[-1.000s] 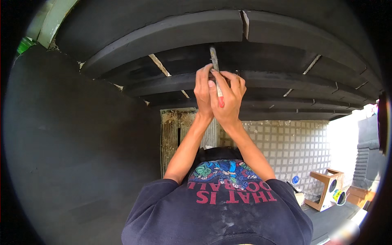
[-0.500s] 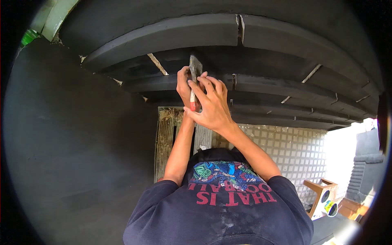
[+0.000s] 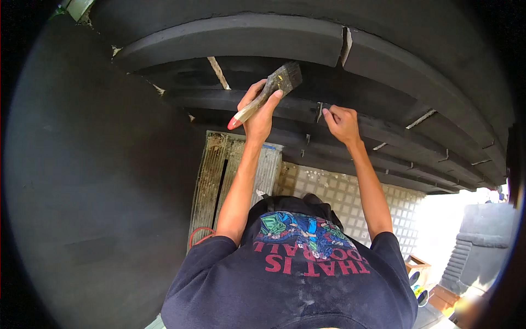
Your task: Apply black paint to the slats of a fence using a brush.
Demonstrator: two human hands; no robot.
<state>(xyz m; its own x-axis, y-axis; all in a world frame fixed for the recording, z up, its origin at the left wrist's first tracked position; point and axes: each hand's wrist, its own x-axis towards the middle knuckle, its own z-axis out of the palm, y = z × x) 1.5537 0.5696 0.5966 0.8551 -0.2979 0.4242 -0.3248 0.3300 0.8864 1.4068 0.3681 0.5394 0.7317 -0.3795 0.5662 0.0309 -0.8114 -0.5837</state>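
1. the paintbrush [image 3: 269,92] is up in front of the person, before the black ribbed surface [image 3: 241,38]; its long axis runs on a slant, the dark bristles [image 3: 291,74] pointing up and to the right, the red handle end [image 3: 234,123] down and to the left.
2. one broad face of the brush is turned to the view; whether the bristles touch the black surface cannot be told.
3. at the lower right is a small bucket [image 3: 421,298] with a dark mouth, just beside a brown-edged box [image 3: 417,265]; what the bucket holds is too small to tell.
4. the left grip [image 3: 259,109] is clamped on the paintbrush around its middle, thumb on the near face, fingers behind; the bristles stick out above it, the red end beyond it on the left.
5. the right grip [image 3: 343,125] is apart from the brush, to its right and a little lower, fingers curled together and thumb beside them, near a pale gap [image 3: 320,111] in a black ledge.
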